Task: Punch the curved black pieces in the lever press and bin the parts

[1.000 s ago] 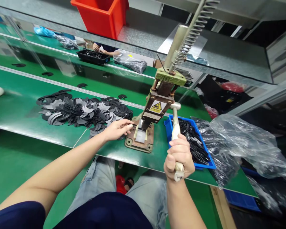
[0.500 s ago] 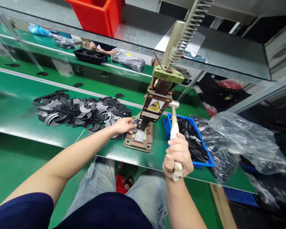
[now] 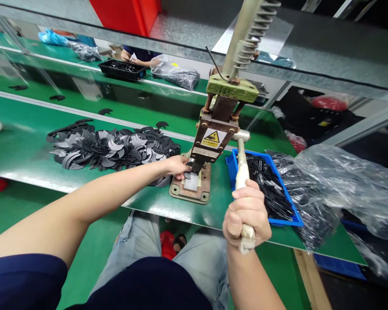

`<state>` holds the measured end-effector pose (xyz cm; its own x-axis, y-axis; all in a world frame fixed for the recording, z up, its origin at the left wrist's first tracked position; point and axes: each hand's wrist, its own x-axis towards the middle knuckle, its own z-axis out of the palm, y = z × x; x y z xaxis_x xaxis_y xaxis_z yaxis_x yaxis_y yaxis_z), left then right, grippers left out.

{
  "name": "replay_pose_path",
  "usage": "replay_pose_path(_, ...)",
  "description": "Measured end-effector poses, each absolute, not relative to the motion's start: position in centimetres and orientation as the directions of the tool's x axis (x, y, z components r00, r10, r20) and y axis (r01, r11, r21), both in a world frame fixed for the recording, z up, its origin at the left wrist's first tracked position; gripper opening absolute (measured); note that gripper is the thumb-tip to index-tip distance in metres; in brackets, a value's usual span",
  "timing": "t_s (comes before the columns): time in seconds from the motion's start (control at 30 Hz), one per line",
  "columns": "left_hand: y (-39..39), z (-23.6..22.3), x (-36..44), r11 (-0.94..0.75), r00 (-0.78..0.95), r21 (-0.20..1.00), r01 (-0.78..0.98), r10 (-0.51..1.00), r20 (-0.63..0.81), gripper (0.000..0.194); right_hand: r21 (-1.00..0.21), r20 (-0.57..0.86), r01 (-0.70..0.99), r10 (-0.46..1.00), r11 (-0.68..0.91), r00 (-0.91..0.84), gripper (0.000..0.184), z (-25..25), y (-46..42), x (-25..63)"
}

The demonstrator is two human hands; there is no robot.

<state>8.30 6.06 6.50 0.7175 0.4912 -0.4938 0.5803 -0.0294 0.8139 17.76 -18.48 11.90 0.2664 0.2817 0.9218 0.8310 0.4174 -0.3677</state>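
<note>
seemingly midway, your left hand (image 3: pixel 178 166) pinches a dark part (image 3: pixel 188 175), your right hand (image 3: pixel 247 215) clasps the lever (image 3: pixel 242 165), a heap (image 3: pixel 113 148) remaining.

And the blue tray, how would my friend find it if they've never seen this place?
Find the tall press standing on the green table. Just right of it, beyond the right hand, sits the blue tray, heaped with thin black pieces. Its bright colour sets it apart from the black tray farther back and the red bin up on the shelf.
</note>
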Motion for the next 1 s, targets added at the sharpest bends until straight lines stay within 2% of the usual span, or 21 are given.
replay_pose_path(0.13, 5.7, 6.8, 8.7, -0.059, 0.724, 0.803, 0.593, 0.476, -0.499, 0.022, -0.32, 0.943, 0.815, 0.25, 0.483, 0.221, 0.019, 12.1, -18.4, 17.9)
replay_pose_path(0.23, 5.8, 8.0, 7.8, -0.181, 0.799, 0.832, 0.525, 0.442, -0.408, 0.021, -0.308, 0.943, 0.825, 0.264, 0.474, 0.201, 0.02, 12.4, -18.4, 18.0)
replay_pose_path(0.33, 7.2, 10.1, 4.5, -0.272, 0.905, 0.893, 0.358, 0.335, -0.261, 0.019, -0.296, 0.948, 0.826, 0.256, 0.48, 0.19, 0.02, 12.7, -18.3, 18.1)
replay_pose_path(0.37, 7.8, 10.7, 2.7, -0.293, 0.917, 0.905, 0.308, 0.346, -0.2, 0.021, -0.295, 0.949, 0.823, 0.249, 0.485, 0.193, 0.021, 12.7, -18.2, 18.1)
replay_pose_path(0.43, 8.9, 11.4, -1.6, -0.366, 0.873, 0.886, 0.283, 0.48, -0.081, 0.027, -0.292, 0.953, 0.817, 0.221, 0.498, 0.206, 0.024, 12.6, -17.8, 18.2)
replay_pose_path(0.5, 9.4, 11.0, -6.4, -0.443, 0.745, 0.809, 0.386, 0.667, 0.01, 0.03, -0.283, 0.959, 0.812, 0.175, 0.51, 0.225, 0.028, 12.4, -17.2, 18.3)
replay_pose_path(0.57, 8.9, 9.5, -11.0, -0.441, 0.574, 0.717, 0.539, 0.816, 0.07, 0.031, -0.253, 0.966, 0.815, 0.094, 0.521, 0.24, 0.035, 12.1, -16.4, 18.4)
replay_pose_path(0.63, 7.8, 7.2, -14.7, -0.425, 0.464, 0.61, 0.669, 0.88, 0.105, 0.034, -0.217, 0.968, 0.82, 0.007, 0.529, 0.251, 0.043, 11.9, -15.7, 18.4)
replay_pose_path(0.7, 6.6, 5.0, -17.0, -0.439, 0.423, 0.509, 0.74, 0.893, 0.155, 0.039, -0.196, 0.963, 0.823, -0.053, 0.533, 0.263, 0.048, 11.7, -15.2, 18.4)
replay_pose_path(0.83, 5.5, 2.7, -17.8, -0.568, 0.525, 0.382, 0.729, 0.822, 0.222, 0.043, -0.2, 0.962, 0.824, -0.054, 0.53, 0.269, 0.051, 11.9, -15.1, 18.4)
replay_pose_path(1.0, 6.0, 3.3, -15.8, -0.689, 0.681, 0.227, 0.688, 0.721, 0.127, 0.042, -0.227, 0.967, 0.822, 0.023, 0.522, 0.253, 0.047, 12.0, -15.7, 18.8)
